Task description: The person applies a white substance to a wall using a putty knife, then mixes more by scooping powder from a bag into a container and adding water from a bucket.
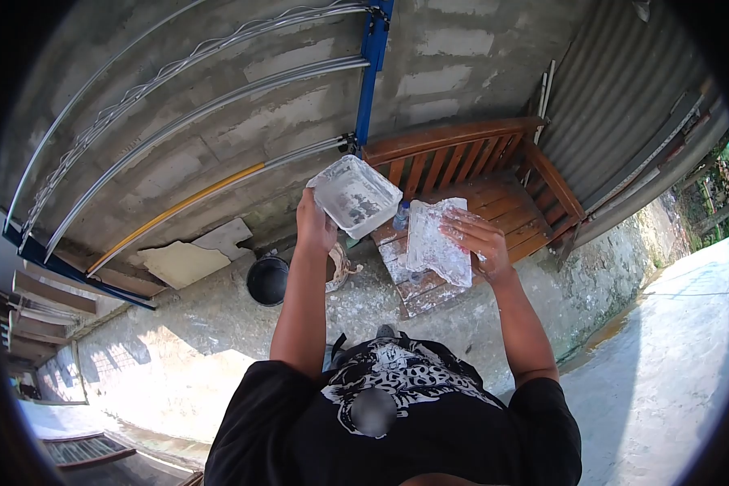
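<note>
A clear rectangular plastic container (356, 194), smeared white inside, is tilted up in my left hand (314, 223), its fingers closed around the left side. To the right of it is a flat, roughly rectangular piece crusted in white (433, 247), with an uneven lower edge. My right hand (476, 240) grips this piece at its right side, fingers laid across the top face. A small bottle with a blue part (402, 215) stands on the bench between the two, partly hidden. The bench surface below the crusted piece is spattered white.
The slatted wooden bench (506, 202) stands against a block wall (267, 113). On the ground at left are a black bucket (268, 280), a pale round container (338, 271) and a broken board (185, 263). Metal pipes (219, 97) hang on the wall, held by a blue post (372, 73).
</note>
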`<action>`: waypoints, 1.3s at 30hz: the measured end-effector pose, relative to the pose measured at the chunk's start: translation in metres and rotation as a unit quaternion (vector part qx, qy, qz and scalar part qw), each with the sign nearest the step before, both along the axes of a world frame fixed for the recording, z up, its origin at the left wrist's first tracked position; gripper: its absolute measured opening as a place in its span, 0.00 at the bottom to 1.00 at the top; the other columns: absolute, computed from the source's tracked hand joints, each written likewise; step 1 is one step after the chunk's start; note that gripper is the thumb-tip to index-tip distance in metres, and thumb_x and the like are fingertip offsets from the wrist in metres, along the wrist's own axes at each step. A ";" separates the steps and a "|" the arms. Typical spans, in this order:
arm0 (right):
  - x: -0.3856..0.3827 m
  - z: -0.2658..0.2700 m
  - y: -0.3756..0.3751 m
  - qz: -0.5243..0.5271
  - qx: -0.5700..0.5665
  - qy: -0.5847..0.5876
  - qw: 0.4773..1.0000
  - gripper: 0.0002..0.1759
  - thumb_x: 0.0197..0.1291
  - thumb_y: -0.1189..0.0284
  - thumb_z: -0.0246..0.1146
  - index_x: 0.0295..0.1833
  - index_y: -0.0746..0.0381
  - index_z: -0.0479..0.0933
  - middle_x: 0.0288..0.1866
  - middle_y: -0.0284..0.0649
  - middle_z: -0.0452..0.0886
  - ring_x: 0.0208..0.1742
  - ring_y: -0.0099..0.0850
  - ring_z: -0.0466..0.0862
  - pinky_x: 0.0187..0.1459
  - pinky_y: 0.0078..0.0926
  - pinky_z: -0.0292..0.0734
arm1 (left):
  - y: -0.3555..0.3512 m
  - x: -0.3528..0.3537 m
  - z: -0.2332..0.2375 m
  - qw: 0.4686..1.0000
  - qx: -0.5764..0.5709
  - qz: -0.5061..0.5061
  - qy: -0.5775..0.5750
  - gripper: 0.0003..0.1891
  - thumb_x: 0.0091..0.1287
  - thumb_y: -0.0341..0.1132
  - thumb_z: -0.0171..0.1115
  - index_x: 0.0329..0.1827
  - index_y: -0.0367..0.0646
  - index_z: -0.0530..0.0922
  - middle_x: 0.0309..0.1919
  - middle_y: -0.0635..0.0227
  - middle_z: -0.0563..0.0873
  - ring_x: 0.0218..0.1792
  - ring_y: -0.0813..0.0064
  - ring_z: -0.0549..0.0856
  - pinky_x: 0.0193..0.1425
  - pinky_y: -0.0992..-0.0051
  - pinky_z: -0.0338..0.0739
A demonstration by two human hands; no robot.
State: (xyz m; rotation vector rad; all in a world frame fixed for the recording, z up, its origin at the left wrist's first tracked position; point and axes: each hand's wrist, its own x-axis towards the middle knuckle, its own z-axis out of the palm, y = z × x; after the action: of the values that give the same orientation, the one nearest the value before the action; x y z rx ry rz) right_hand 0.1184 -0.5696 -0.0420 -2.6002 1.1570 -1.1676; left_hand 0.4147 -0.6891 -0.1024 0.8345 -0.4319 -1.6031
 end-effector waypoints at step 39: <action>0.090 0.062 -0.112 -0.035 0.018 0.447 0.894 0.06 0.53 0.70 0.63 0.34 0.57 0.85 0.29 0.44 0.87 0.34 0.41 0.89 0.35 0.39 0.81 | 0.006 -0.018 -0.016 0.989 -0.093 0.097 -0.059 0.17 0.80 0.38 0.40 0.55 0.35 0.74 0.48 0.58 0.85 0.47 0.67 0.87 0.51 0.68 0.83</action>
State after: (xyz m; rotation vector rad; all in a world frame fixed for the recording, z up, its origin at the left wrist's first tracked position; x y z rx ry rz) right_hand 0.2080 -0.6815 0.0202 -3.1402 1.3349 0.1540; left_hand 0.3968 -0.6830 -0.1183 0.8053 -0.5580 -1.3171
